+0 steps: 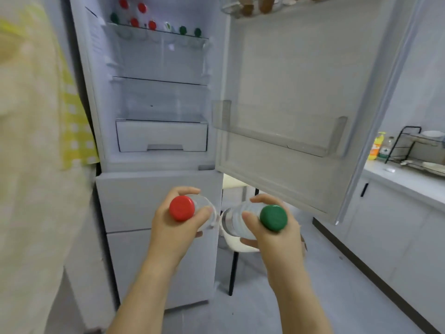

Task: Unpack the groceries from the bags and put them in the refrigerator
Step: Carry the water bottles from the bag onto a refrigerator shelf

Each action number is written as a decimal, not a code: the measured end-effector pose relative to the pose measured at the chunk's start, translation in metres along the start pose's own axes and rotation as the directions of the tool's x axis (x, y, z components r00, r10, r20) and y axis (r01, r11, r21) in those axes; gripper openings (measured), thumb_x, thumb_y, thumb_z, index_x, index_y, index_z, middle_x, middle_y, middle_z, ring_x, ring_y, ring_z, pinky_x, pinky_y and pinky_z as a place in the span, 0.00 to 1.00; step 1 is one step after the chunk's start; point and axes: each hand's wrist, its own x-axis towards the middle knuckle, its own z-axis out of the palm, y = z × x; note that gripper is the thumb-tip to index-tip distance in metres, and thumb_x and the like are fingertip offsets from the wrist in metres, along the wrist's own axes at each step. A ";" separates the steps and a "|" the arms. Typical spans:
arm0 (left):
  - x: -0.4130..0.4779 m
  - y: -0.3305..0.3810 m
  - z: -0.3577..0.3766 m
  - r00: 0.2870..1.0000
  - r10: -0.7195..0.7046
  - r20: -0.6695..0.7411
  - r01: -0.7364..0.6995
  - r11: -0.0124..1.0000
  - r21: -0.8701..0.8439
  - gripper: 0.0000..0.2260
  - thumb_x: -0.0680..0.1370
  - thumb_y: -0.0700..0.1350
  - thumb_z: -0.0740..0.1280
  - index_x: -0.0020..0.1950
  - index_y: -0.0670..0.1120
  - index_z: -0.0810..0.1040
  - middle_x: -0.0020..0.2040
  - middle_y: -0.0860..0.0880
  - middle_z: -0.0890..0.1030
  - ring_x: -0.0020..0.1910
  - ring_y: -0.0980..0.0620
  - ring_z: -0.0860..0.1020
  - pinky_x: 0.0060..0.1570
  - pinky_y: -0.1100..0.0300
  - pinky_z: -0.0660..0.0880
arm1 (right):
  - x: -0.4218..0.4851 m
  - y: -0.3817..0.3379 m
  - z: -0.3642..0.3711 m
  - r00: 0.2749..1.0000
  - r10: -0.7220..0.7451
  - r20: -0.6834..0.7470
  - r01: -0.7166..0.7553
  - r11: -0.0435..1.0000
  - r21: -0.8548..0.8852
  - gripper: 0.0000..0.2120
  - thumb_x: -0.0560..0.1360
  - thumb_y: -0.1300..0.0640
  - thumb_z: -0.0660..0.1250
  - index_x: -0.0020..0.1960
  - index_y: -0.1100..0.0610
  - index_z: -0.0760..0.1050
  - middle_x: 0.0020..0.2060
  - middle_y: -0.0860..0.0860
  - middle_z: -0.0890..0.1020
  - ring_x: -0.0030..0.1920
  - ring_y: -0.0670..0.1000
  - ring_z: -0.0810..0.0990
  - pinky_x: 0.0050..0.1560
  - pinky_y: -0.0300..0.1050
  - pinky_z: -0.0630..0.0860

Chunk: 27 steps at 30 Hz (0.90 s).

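Note:
My left hand (177,229) grips a clear bottle with a red cap (181,208), held below the open refrigerator (159,97). My right hand (277,233) grips a clear bottle with a green cap (273,217) beside it, the two bottles almost touching. Both caps point toward me. On the top glass shelf (156,30) stand several bottles with red and green caps. The two shelves below it look bare, and a white drawer (161,136) sits at the bottom of the compartment.
The fridge door (313,80) stands open to the right with a bare clear bin (279,131) and an egg tray (252,6) at its top. The lower freezer doors (156,201) are closed. A counter (404,179) with a dish rack and bottles runs along the right. A yellow checked cloth (36,116) hangs at left.

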 end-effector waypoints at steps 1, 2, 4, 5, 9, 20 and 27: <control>0.015 0.000 -0.009 1.000 0.016 -0.014 -0.016 1.000 0.007 0.13 0.68 0.36 0.74 0.45 0.51 0.78 0.40 0.53 0.76 0.40 0.51 0.77 0.39 0.48 0.81 | 0.011 0.001 0.014 1.000 -0.009 0.003 0.009 1.000 0.018 0.12 0.69 0.67 0.71 0.45 0.51 0.78 0.30 0.41 0.77 0.32 0.39 0.75 0.44 0.59 0.80; 0.030 -0.001 -0.017 0.999 0.031 -0.026 -0.031 0.999 0.014 0.12 0.68 0.35 0.73 0.45 0.51 0.78 0.39 0.52 0.76 0.40 0.50 0.76 0.39 0.48 0.81 | 0.021 0.002 0.028 1.000 -0.021 0.008 0.021 0.999 0.031 0.12 0.70 0.68 0.69 0.46 0.52 0.77 0.29 0.40 0.77 0.31 0.39 0.75 0.43 0.58 0.80; 0.058 -0.001 -0.033 0.998 0.052 -0.037 -0.051 0.998 0.025 0.12 0.69 0.35 0.73 0.45 0.51 0.78 0.39 0.51 0.75 0.41 0.49 0.77 0.39 0.47 0.81 | 0.041 0.005 0.058 0.999 -0.045 0.016 0.044 0.998 0.043 0.12 0.70 0.69 0.68 0.46 0.53 0.76 0.27 0.37 0.77 0.31 0.38 0.76 0.44 0.58 0.79; 0.072 -0.001 -0.041 0.997 0.063 -0.037 -0.062 0.998 0.031 0.12 0.69 0.36 0.73 0.45 0.51 0.78 0.40 0.51 0.75 0.42 0.48 0.77 0.39 0.47 0.81 | 0.051 0.007 0.073 0.998 -0.052 0.020 0.051 0.997 0.049 0.12 0.71 0.69 0.68 0.46 0.53 0.76 0.27 0.36 0.77 0.31 0.39 0.76 0.44 0.58 0.79; 0.125 -0.001 -0.067 0.993 0.099 -0.067 -0.096 0.994 0.042 0.12 0.69 0.36 0.73 0.46 0.51 0.78 0.35 0.59 0.76 0.37 0.57 0.77 0.39 0.46 0.81 | 0.089 0.014 0.123 0.996 -0.079 0.029 0.076 0.994 0.084 0.13 0.70 0.67 0.69 0.44 0.50 0.77 0.30 0.38 0.77 0.34 0.43 0.76 0.44 0.59 0.80; 0.245 0.006 -0.090 0.965 0.197 -0.175 -0.204 0.979 -0.018 0.13 0.70 0.34 0.72 0.43 0.52 0.78 0.41 0.55 0.76 0.39 0.56 0.78 0.39 0.45 0.81 | 0.201 0.022 0.199 0.963 -0.227 0.148 0.205 0.967 0.150 0.12 0.69 0.65 0.71 0.43 0.49 0.77 0.36 0.39 0.77 0.34 0.41 0.76 0.44 0.61 0.79; 0.328 0.023 -0.068 0.922 0.313 -0.229 -0.327 0.945 -0.026 0.16 0.70 0.34 0.72 0.38 0.57 0.79 0.42 0.56 0.76 0.44 0.51 0.77 0.41 0.43 0.80 | 0.293 0.010 0.222 0.914 -0.370 0.169 0.338 0.922 0.191 0.11 0.62 0.57 0.70 0.43 0.45 0.78 0.44 0.38 0.79 0.49 0.46 0.80 0.53 0.59 0.77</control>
